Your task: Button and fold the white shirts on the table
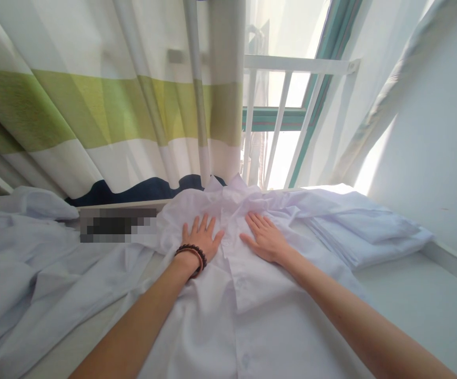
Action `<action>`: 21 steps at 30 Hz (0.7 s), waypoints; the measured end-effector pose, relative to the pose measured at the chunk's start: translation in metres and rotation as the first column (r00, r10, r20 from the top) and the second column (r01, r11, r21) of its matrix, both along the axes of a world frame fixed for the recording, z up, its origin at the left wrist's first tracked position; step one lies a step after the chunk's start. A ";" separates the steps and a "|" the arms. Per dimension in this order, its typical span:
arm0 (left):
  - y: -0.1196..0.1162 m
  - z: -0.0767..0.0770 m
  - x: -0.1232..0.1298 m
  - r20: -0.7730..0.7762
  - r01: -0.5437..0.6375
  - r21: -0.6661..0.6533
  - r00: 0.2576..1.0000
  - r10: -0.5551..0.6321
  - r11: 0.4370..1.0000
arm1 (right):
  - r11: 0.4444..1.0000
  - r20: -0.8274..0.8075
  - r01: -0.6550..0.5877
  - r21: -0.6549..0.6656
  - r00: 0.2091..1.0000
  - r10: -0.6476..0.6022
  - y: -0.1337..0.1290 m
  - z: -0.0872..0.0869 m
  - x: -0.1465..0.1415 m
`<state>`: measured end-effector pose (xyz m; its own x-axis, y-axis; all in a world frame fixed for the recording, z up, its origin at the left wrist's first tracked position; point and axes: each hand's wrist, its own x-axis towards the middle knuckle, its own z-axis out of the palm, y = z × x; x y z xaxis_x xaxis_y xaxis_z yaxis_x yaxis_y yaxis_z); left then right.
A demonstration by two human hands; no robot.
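A white button-front shirt (228, 295) lies spread out with its collar (226, 188) at the far end. My left hand (201, 237), with dark beads round the wrist, rests flat on the left side of the shirt's upper front, fingers spread. On the other side of the button strip, my right hand (263, 237) lies flat on the cloth with its thumb apart. Neither hand grips anything. The shirt's cloth is slightly wrinkled about both hands.
Rumpled white garments (19, 252) lie at the left. Folded white clothes (370, 226) are stacked at the right, near the wall (441, 147). Behind are a white and green curtain (118, 105), a white railing (299, 64) and a window. A blurred-out patch covers something at the left.
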<state>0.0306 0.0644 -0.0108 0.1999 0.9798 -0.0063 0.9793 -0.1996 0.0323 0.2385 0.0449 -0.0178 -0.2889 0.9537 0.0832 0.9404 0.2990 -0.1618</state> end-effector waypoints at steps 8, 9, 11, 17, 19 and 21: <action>0.002 0.005 -0.001 0.024 -0.010 -0.083 1.000 0.012 0.996 | 0.998 0.011 -0.027 -0.058 1.000 0.028 0.000 0.005 0.004; 0.005 0.011 -0.001 0.031 0.012 -0.099 0.999 -0.009 0.995 | 0.998 0.006 -0.029 -0.060 1.000 0.030 0.001 0.005 0.005; 0.009 0.025 -0.002 0.057 0.087 -0.124 0.995 -0.081 0.988 | 0.998 -0.002 -0.030 -0.050 1.000 0.030 0.002 0.004 0.005; 0.009 0.043 0.011 0.115 0.244 -0.009 0.964 -0.241 0.970 | 1.000 -0.032 -0.010 0.030 0.999 0.011 0.001 0.000 0.006; 0.004 0.033 0.013 0.117 0.219 0.028 0.968 -0.221 0.975 | 0.998 -0.041 0.003 0.055 0.999 -0.001 0.001 -0.001 0.005; 0.002 0.020 0.014 0.117 0.189 0.044 0.974 -0.193 0.981 | 0.998 -0.047 0.019 0.060 0.999 -0.016 0.001 -0.002 0.004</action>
